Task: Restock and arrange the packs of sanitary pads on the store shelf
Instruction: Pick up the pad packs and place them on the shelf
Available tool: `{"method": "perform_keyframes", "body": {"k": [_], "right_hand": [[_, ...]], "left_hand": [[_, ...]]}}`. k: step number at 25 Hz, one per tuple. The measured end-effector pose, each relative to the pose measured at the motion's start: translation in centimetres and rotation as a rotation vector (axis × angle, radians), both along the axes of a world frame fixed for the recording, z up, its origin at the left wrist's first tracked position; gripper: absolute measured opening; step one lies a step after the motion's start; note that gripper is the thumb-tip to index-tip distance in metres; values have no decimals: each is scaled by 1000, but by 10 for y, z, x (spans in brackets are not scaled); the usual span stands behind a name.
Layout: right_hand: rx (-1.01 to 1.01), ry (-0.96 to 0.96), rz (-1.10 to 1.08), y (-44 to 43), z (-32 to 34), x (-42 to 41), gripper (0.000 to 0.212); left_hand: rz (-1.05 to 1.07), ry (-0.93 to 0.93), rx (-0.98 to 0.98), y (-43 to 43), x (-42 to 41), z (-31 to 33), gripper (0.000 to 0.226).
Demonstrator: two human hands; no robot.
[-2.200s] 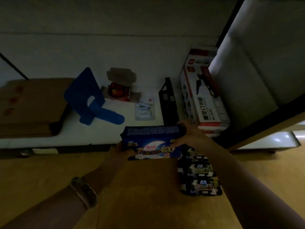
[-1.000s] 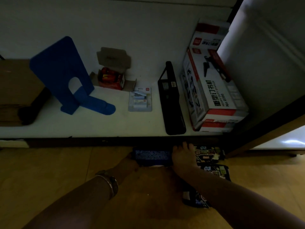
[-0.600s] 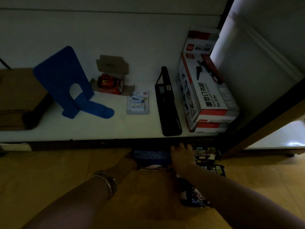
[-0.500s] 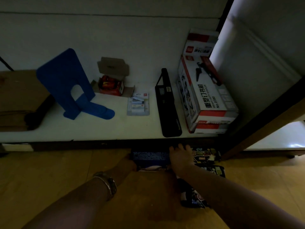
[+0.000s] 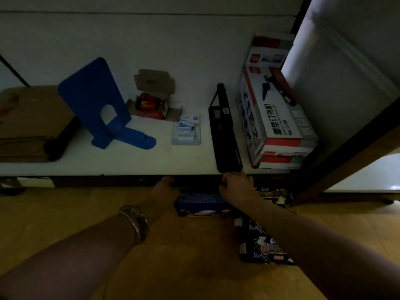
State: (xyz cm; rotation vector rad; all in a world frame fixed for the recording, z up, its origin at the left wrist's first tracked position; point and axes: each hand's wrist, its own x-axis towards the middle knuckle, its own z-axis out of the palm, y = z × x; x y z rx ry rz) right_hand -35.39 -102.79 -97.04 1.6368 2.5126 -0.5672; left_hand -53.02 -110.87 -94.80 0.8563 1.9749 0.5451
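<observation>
Here, in the head view, the blue pack of pads (image 5: pixel 201 201) lies on the wooden floor (image 5: pixel 65 213), its far edge tucked into the dark gap under the white shelf (image 5: pixel 129 161). The left hand (image 5: pixel 165 189) is at the pack's left end and the right hand (image 5: pixel 236 187) at its right end. The right fingers look bent, but both sets of fingertips vanish in shadow, so I cannot tell whether either hand grips the pack. A bracelet (image 5: pixel 136 221) circles the left wrist. A second pack (image 5: pixel 272 194) sits just right of the right hand, and a third pack (image 5: pixel 264 245) lies nearer. On the shelf stand a blue bookend (image 5: pixel 101 105), a black tray (image 5: pixel 226 131) and stapler boxes (image 5: pixel 275 118).
</observation>
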Motion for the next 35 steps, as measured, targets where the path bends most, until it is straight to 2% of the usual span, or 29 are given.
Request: {"method": "perform_keyframes", "body": {"k": [4,8,11,13,16,22,26,31,35], "right_hand": [[-128,392,-86,-4,29,-5,19],[-317,699,-290,-30,111,-11,18],[-357,939,-457,-47,182,-8,12],[-354,1044,-483,-57,222,-2,19],[-329,1139,-555,-68,321,10,21],[-214,1170,-502,-94,516,27,21],[-165,1240,-499,-109,620,40,23],[-70,1320,-390,-115,727,58,19],[-12,1385,-274,-112,785,67,13]], "left_hand": [[49,-12,-24,2,-7,17,31],[176,-29,40,-10,-2,90,36],[194,-79,26,-18,4,151,38],[211,-94,73,-25,11,184,36],[189,-105,116,-35,26,275,29],[251,-286,233,-60,53,466,22],[259,-265,280,-71,71,573,21],[198,-291,453,-85,88,684,22],[214,-325,605,-90,101,742,24]]}}
